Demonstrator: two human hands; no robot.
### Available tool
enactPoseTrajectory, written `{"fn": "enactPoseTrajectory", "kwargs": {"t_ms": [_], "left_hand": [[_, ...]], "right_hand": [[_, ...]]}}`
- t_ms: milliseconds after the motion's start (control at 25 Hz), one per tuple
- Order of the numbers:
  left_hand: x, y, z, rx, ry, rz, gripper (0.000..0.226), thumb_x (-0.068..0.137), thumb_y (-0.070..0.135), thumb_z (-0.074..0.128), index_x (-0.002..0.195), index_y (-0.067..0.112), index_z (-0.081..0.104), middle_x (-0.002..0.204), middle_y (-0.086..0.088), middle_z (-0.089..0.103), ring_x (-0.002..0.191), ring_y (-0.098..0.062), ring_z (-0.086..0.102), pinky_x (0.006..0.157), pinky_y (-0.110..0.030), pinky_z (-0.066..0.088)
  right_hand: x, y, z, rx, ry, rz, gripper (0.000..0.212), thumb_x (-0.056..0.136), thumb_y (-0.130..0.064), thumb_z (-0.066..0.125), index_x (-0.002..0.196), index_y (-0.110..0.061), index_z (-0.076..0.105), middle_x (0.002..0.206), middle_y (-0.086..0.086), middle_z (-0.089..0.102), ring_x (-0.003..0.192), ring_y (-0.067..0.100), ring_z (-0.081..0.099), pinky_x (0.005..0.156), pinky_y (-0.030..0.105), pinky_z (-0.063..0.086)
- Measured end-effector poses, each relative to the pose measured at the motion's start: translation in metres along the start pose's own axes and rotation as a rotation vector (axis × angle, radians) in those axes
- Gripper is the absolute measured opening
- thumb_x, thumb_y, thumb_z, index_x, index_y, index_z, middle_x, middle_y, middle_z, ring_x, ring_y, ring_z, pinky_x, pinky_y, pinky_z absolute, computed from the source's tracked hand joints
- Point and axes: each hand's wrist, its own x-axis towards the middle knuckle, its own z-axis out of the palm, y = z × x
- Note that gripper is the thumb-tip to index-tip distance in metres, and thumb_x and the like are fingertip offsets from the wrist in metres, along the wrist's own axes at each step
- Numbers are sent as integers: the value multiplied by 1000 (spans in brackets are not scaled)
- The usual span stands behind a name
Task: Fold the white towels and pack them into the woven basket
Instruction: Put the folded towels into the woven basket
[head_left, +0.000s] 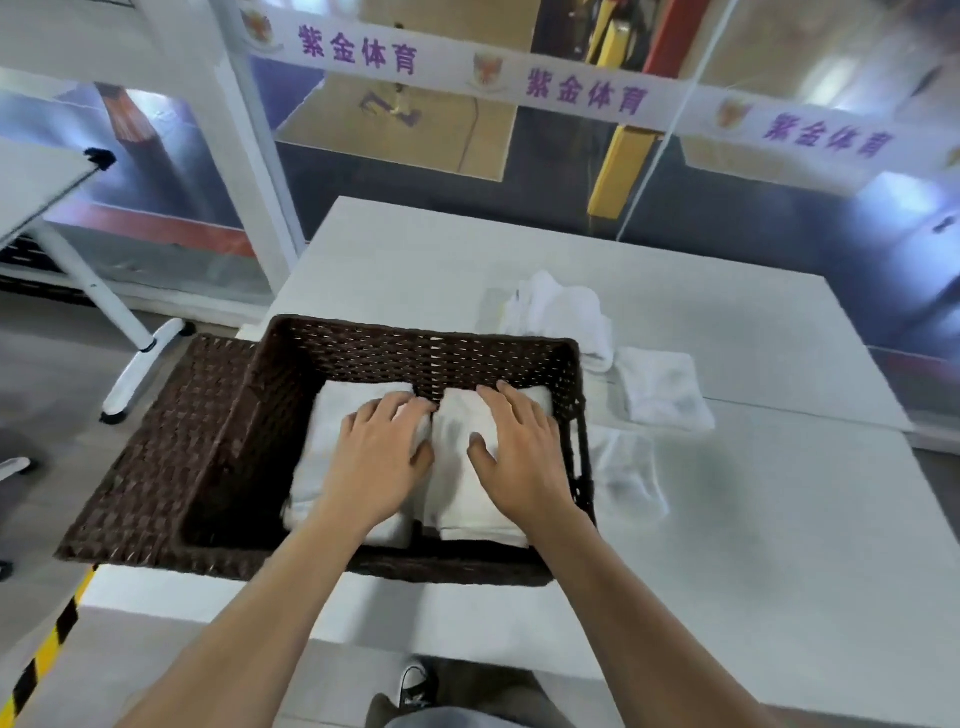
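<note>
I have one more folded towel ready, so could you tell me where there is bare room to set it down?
Bare: the woven basket's floor strip between its left wall and the left folded towel; the table near-right, beyond the flat towel. Crowded: the basket's right side, under the left hand and right hand, and beside its right wall.

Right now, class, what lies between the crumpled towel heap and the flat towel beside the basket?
A folded white towel, on the table, between the crumpled heap and the flat towel; the head view shows it.
</note>
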Motion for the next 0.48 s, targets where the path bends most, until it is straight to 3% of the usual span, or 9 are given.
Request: {"fn": "enactPoseTrajectory", "kwargs": {"t_ms": [280, 480], "left_hand": [[-1, 84, 22, -91, -4, 187, 34, 90, 28, 61, 124, 30, 59, 130, 8, 54, 120, -23, 50, 99, -40, 41], [10, 152, 51, -68, -51, 275, 34, 90, 31, 56, 123, 28, 61, 131, 5, 53, 125, -22, 47, 105, -38, 38]], "right_hand": [[-51, 78, -47, 56, 188, 216, 53, 93, -31, 58, 145, -24, 47, 149, -1, 48, 137, 23, 43, 114, 40, 33], [-70, 146, -59, 93, 200, 315, 49, 94, -26, 60, 142, -25, 51, 143, -4, 53, 131, 22, 48, 109, 35, 33]]}}
